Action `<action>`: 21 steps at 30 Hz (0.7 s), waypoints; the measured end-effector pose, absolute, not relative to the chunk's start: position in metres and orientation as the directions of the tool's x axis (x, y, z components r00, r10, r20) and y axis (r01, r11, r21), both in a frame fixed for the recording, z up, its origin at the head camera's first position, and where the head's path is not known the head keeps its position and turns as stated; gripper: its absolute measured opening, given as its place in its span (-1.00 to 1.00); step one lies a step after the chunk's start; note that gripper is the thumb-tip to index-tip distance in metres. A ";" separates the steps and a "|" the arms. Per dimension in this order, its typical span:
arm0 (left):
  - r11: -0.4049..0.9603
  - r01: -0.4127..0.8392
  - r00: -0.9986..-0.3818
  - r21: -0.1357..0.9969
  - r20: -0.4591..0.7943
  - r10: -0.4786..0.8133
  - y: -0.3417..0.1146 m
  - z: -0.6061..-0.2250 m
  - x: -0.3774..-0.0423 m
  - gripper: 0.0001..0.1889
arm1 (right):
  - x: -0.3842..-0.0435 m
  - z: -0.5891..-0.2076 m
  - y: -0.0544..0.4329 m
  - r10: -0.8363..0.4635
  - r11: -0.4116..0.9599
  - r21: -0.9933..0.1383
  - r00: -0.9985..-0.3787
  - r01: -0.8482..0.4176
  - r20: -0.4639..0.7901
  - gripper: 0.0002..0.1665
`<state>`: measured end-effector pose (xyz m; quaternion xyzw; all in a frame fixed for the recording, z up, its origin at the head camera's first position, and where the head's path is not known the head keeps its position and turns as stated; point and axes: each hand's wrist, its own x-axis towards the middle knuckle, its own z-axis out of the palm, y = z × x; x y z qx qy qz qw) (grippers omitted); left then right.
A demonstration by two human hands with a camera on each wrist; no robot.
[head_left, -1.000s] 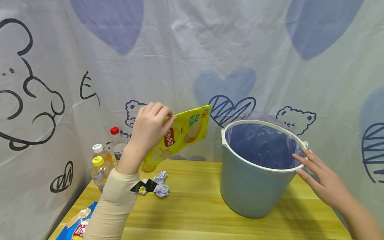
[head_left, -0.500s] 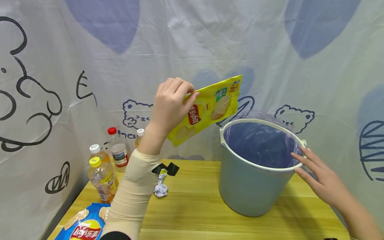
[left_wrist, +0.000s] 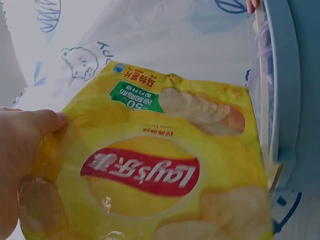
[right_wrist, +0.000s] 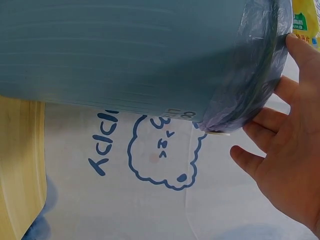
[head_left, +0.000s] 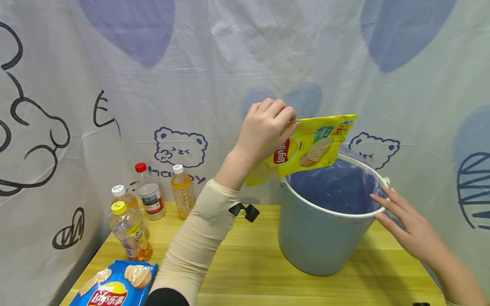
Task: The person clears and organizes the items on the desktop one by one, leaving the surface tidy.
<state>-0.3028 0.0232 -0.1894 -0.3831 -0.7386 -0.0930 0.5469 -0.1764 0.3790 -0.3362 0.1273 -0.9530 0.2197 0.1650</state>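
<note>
My left hand point(head_left: 266, 131) pinches the top edge of a yellow Lay's potato chip bag point(head_left: 310, 144) between thumb and fingers. The bag hangs tilted in the air, overlapping the left part of a grey-blue bucket's rim in the head view; its printed front fills the left wrist view point(left_wrist: 145, 130). The bucket point(head_left: 317, 238) has a cream rim and a thin purple plastic liner point(head_left: 329, 187). On its right side my right hand point(head_left: 411, 229) rests with fingers extended, fingertips at the rim. The right wrist view shows these fingers point(right_wrist: 270, 120) against the liner folded over the outside.
Several drink bottles stand at the table's back left: a red-capped one point(head_left: 151, 195), a white-capped one point(head_left: 181, 193) and a yellow-capped one point(head_left: 130, 233) among them. A blue Lay's bag point(head_left: 115, 284) lies at the front left. A printed cloth point(head_left: 229, 55) hangs behind the table.
My left hand has carried the yellow chip bag rightward, up and then slightly down, to the bucket's left rim. Crumpled paper on the table is now behind my left arm. The right hand stays put.
</note>
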 end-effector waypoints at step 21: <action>0.664 0.671 -0.167 -0.330 0.806 0.569 0.044 -0.218 -0.306 -0.86 | -0.177 -0.338 0.383 -0.187 0.865 -0.361 -0.892 -0.348 0.411 -0.43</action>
